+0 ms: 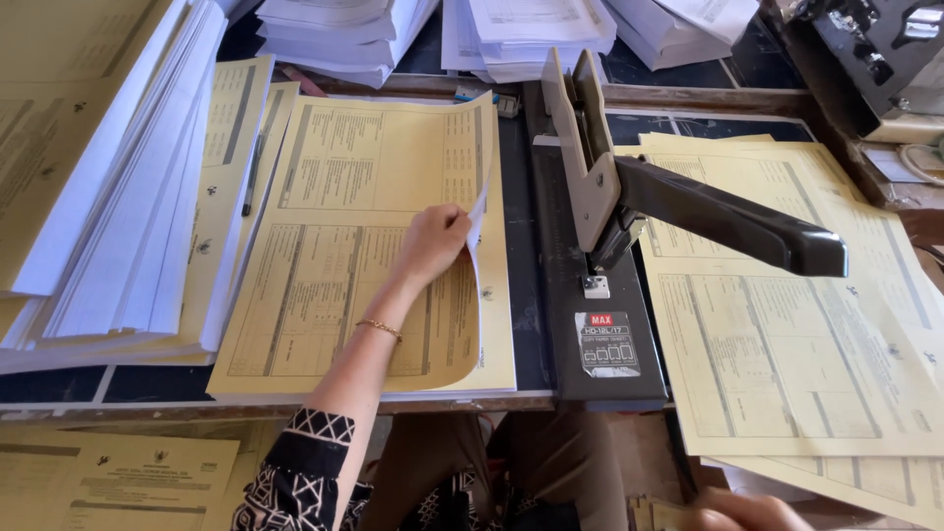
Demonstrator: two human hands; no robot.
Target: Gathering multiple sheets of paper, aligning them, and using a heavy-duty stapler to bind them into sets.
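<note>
My left hand [433,241] reaches over a stack of yellow printed forms [334,295] on the desk and pinches the right edge of the top sheet [476,218], curling it up so its pale underside shows. A thin bracelet sits on that wrist, and the sleeve is black and white patterned. My right hand [739,511] shows only partly at the bottom edge, low by my lap, next to some small yellow paper; its grip is unclear. A large heavy-duty stapler [600,295] with a raised black lever [733,218] stands just right of the stack.
More yellow forms [787,334] lie spread right of the stapler. A thick pile of white and yellow sheets [118,216] sits at the left, with a pen [252,177] beside it. White paper bundles [344,34] line the back. Another yellow form [108,482] lies below the desk edge.
</note>
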